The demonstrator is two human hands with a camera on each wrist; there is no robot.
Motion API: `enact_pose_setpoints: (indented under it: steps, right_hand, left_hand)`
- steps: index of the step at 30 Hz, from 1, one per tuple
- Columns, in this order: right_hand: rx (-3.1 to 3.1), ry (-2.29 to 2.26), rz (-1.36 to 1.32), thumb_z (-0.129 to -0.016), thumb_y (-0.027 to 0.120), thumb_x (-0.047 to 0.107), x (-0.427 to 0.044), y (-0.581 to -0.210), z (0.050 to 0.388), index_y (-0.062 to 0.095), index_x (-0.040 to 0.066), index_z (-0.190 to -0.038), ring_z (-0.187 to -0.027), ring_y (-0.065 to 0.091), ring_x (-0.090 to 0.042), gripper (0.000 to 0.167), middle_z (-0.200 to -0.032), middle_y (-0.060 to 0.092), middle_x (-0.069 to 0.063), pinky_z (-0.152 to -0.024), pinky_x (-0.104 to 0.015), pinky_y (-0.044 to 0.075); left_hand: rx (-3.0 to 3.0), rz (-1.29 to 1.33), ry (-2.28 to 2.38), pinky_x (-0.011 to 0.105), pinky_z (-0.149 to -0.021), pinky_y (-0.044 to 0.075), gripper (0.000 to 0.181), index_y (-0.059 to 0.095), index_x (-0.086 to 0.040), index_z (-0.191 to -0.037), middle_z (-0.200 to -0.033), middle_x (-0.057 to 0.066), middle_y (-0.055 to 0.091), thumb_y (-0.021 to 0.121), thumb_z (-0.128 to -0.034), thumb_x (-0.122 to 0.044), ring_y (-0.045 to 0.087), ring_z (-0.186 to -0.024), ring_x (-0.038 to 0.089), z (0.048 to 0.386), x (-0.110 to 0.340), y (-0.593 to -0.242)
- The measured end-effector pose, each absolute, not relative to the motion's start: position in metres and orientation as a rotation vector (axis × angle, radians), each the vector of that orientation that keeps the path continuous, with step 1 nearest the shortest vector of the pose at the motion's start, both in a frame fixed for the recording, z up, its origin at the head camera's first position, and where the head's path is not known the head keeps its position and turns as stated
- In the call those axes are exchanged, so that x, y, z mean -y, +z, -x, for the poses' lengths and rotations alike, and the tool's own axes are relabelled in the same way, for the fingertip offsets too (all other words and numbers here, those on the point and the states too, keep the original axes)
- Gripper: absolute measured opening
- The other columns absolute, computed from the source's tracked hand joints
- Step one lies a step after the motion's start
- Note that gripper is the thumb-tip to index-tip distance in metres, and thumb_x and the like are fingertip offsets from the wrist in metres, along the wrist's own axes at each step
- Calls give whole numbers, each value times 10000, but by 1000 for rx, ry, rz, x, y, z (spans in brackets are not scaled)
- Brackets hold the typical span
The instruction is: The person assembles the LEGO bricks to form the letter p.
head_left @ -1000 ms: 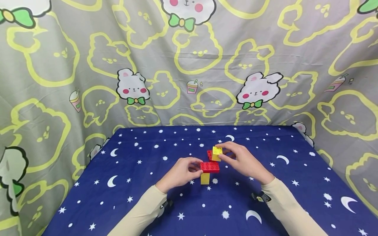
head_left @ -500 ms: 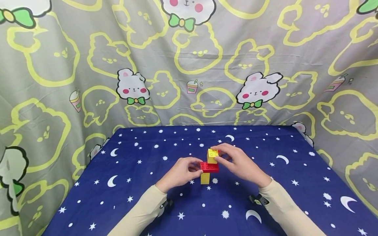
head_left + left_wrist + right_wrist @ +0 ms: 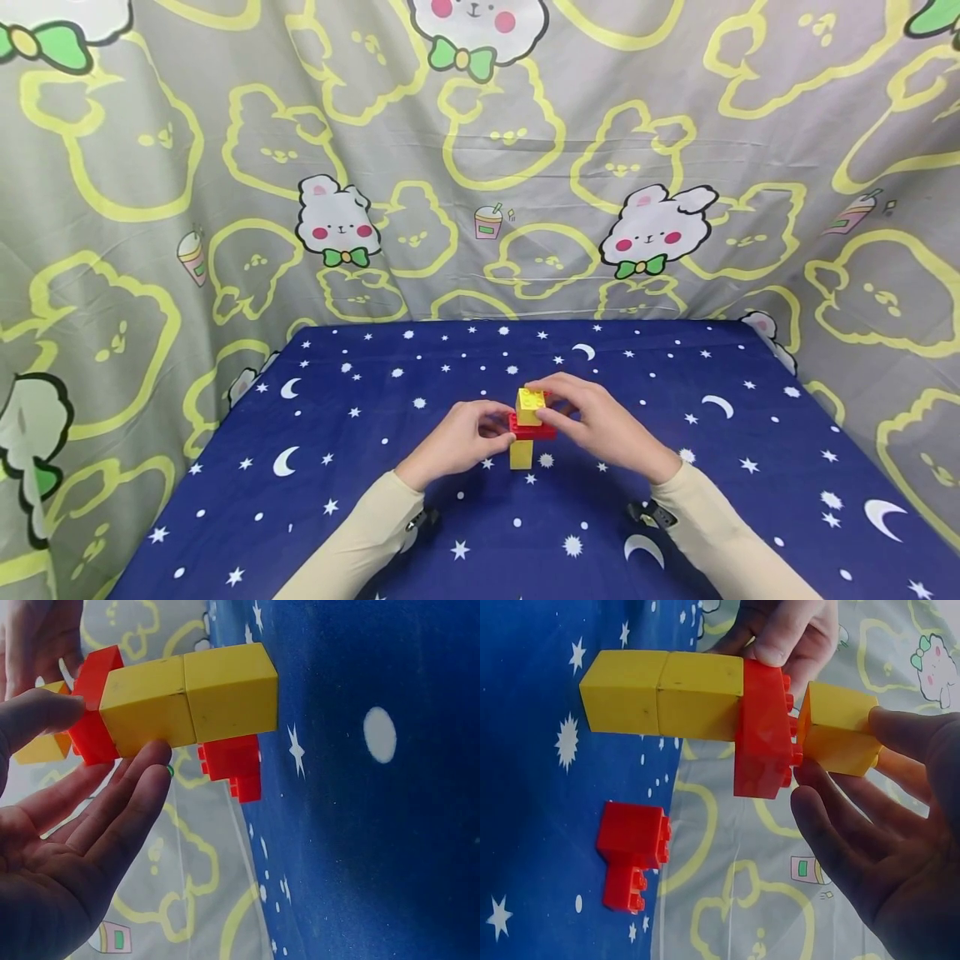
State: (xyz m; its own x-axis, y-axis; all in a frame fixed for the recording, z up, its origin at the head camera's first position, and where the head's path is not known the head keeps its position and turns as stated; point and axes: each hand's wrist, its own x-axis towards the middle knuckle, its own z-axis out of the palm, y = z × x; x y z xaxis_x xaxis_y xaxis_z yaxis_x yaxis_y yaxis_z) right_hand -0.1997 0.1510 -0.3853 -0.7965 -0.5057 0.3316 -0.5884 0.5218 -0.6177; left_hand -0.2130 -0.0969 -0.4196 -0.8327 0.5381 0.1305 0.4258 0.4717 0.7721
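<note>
A stack of two yellow building bricks (image 3: 660, 694) stands upright on the cloth, topped by a longer red building brick (image 3: 763, 742). My left hand (image 3: 453, 437) pinches this red brick; in the left wrist view its thumb lies on the near side and its fingers are behind and under the yellow below. Between thumb and fingers, my right hand (image 3: 611, 425) holds another yellow building brick (image 3: 530, 404) just above the red one's left part. In the right wrist view it meets the studs at a slight tilt; whether it is seated I cannot tell.
Behind the stack sit red bricks, a larger block (image 3: 632, 832) and a smaller one (image 3: 622, 887) beside it, mostly hidden in the head view. A dark blue cloth (image 3: 360, 483) with stars and moons covers the table. A patterned grey curtain (image 3: 420, 125) hangs behind.
My right hand has moved left and down, bringing the yellow brick from beside and behind the stack to over the red brick. The left hand stays in place on the red brick.
</note>
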Motion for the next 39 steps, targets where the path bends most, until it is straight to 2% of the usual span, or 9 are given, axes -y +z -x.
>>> enact_pose_setpoints:
  steps: [7,12,18,27,39]
  right_hand:
    - [2659,1145,-956,-979,710,230,-147,-388,198,640,229,-1353,-981,640,-81,381,-1217,655,85,-841,-244,582]
    - [2648,1161,-959,-981,707,224,-145,-391,198,645,238,-1346,-945,625,-95,371,-1189,648,91,-801,-262,588]
    - [2639,1141,-968,-975,714,224,-142,-395,200,643,216,-1346,-958,628,-84,378,-1213,657,82,-847,-245,581]
    - [2618,1118,-961,-960,730,219,-140,-397,200,650,187,-1341,-994,644,-119,391,-1225,674,35,-870,-369,605]
    - [2591,1050,-967,-949,742,197,-138,-398,198,653,166,-1348,-953,634,-105,411,-1205,669,15,-842,-280,596]
  left_hand:
    - [-2578,-829,1293,225,-780,588,352,690,-56,-1261,-1085,38,742,742,-948,-209,705,-887,115,212,97,-419]
    - [-2579,-831,1294,221,-780,585,343,692,-58,-1256,-1080,33,740,740,-949,-205,701,-887,115,212,97,-419]
    - [-2582,-840,1295,212,-792,578,309,703,-69,-1229,-1061,20,732,735,-952,-202,698,-897,114,213,97,-420]
    - [-2583,-831,1294,223,-799,582,322,702,-73,-1237,-1065,16,728,740,-950,-212,693,-903,118,214,98,-420]
    - [-2579,-837,1302,220,-791,582,322,700,-65,-1236,-1059,23,727,741,-949,-206,700,-910,125,213,98,-420]
